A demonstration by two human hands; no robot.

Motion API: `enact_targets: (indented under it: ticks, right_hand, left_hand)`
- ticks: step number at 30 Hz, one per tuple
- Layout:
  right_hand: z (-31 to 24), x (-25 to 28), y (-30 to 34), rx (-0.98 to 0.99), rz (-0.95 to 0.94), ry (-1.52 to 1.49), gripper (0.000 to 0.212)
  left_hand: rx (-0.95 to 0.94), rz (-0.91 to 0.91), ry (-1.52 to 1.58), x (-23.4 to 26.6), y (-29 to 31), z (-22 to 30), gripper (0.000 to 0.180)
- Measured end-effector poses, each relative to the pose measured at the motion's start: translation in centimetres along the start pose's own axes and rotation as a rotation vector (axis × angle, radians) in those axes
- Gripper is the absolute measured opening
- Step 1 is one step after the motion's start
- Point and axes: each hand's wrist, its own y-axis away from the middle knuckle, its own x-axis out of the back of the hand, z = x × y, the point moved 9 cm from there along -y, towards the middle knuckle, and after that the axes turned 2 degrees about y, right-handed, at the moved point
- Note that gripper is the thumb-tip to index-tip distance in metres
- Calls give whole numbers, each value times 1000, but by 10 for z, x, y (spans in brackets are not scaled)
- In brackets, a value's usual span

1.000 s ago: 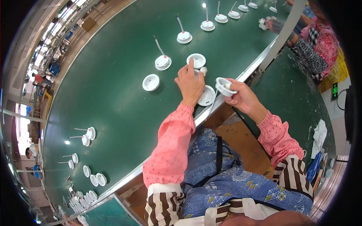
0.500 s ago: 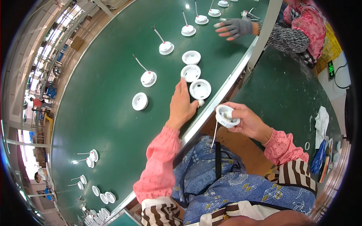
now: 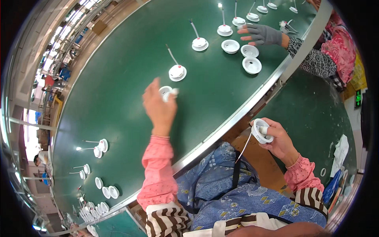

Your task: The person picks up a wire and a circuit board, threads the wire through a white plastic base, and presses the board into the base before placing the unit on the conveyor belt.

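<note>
Head view: out over the green tabletop (image 3: 118,79) the left hand (image 3: 159,106) is raised, its fingers pinched on a small white cup (image 3: 166,91) at its far tip, just short of the wired white disc (image 3: 177,72). Right of the metal edge, the right hand (image 3: 278,138) grips a white round housing (image 3: 261,130) above the lap, its thin wire (image 3: 244,147) slanting down-left toward the body

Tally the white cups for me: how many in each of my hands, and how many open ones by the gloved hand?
Left hand: 1 cup
Right hand: 1 wired cup
By gloved hand: 3 open cups
Total: 5
</note>
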Motion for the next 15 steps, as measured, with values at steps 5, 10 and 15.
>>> enact_targets:
  ticks: [5,10,15]
  right_hand:
    - [16,-47,-20,-113,-275,-32,29]
    - [20,-45,-13,-117,-193,-9,30]
    - [17,-50,5,-73,-144,0,30]
  left_hand:
    - [240,-265,231,-39,26,-97,68]
    - [209,-291,602,-113,34,32,67]
    - [326,-395,962,-194,-3,137,68]
